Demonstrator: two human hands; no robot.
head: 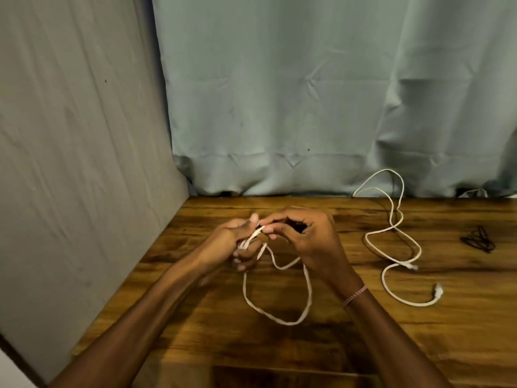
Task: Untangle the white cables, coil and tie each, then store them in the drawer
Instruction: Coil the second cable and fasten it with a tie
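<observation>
Both hands are up over the middle of the wooden table (391, 345), working close together. The left hand (237, 242) has its fingers curled round a few strands of the white cable (310, 292), thumb raised on top. The right hand (310, 236) meets it from the right and pinches the same cable between thumb and forefinger, the other fingers bent loosely behind. Below the hands the cable drops in one big open loop, its bottom lying on the near part of the table.

Off to the right a second white cable (383, 278) lies loose, well apart from the hands. It snakes from the far edge, where a loop leans against the pale cloth backdrop (307, 93), toward the near side and ends in a connector (437, 291). Further right sits a small heap of black ties (478, 240). A thin bracelet (355, 296) shows on the right wrist.
</observation>
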